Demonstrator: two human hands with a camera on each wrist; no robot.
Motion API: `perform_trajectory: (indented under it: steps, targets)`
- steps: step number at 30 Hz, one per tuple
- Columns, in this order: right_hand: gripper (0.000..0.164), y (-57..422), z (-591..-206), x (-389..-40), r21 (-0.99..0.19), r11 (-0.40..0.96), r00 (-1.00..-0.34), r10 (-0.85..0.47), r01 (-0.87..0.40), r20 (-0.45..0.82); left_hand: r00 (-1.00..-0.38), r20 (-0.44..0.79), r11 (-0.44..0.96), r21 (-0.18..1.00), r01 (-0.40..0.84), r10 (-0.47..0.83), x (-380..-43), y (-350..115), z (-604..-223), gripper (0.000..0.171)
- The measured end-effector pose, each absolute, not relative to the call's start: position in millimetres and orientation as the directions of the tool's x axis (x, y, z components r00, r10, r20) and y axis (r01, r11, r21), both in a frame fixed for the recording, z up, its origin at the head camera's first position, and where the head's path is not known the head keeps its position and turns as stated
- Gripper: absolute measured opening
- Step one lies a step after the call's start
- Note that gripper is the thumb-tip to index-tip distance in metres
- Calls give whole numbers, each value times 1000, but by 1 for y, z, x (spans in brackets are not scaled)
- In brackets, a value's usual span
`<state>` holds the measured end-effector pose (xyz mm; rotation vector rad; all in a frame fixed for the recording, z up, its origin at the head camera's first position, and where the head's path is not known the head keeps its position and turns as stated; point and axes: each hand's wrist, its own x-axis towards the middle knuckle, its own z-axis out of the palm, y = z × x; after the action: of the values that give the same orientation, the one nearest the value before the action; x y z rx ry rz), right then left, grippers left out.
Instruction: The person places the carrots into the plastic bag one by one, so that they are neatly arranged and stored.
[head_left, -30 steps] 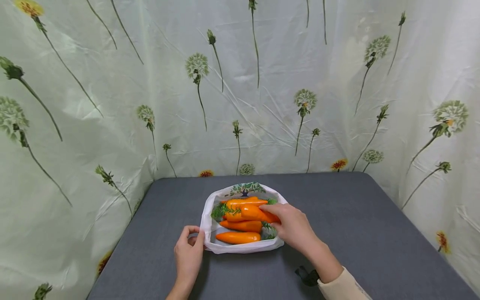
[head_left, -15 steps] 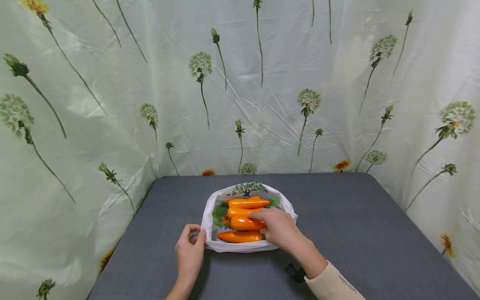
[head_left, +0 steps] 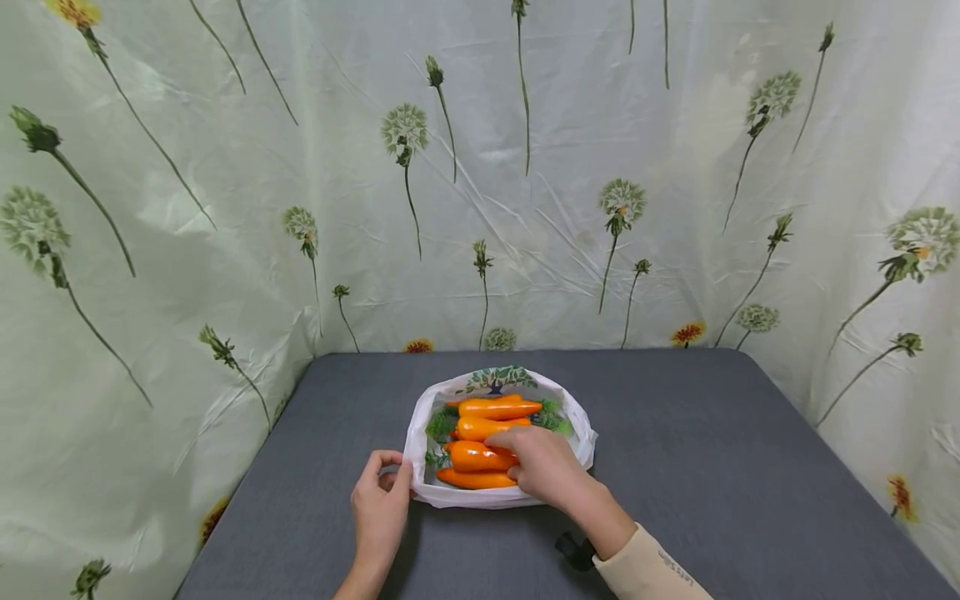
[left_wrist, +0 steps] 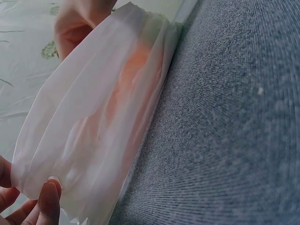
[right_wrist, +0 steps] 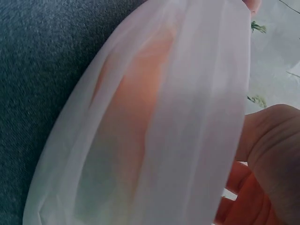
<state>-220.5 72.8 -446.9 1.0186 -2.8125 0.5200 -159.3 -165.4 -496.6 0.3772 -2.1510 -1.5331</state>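
Observation:
A white plastic bag (head_left: 502, 498) with a tree print lies open-mouthed on the table. Orange carrots with leafy green tops are inside, such as the carrot at the back (head_left: 498, 408) and the one at the front (head_left: 472, 479). My left hand (head_left: 378, 504) pinches the bag's left rim; in the left wrist view, its thumb (left_wrist: 48, 199) presses the thin plastic. Reaching into the bag from the right, my right hand (head_left: 551, 467) grips the right end of a carrot (head_left: 471, 455), which lies just above the front one. Bag plastic (right_wrist: 197, 108) hides that grip in the right wrist view.
The dark grey table (head_left: 675, 433) extends around the bag on all sides. Behind it hangs a pale curtain (head_left: 555, 208) printed with dandelions. A dark strap (head_left: 575, 552) shows beside the right sleeve (head_left: 648, 567).
My right hand has moved left and down with its carrot, which was raised over the others and is now among them, near the front. The left hand keeps its hold on the rim.

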Motion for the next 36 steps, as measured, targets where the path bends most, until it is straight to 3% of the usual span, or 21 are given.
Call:
perform_trajectory:
  steps: [11,29,36]
  targets:
    - [34,75,-453,-222,-271,723,-771,-578,-636,266,-854,219,340,939,53,-471,-161,-165,-497,7]
    - [32,78,-446,-214,-270,741,-787,-551,-615,279,-852,207,338,940,37,-481,-157,-166,-498,7]
    - [29,82,-436,-205,-261,742,-776,-524,-618,350,-850,229,329,942,70,-475,-159,-165,-496,8]
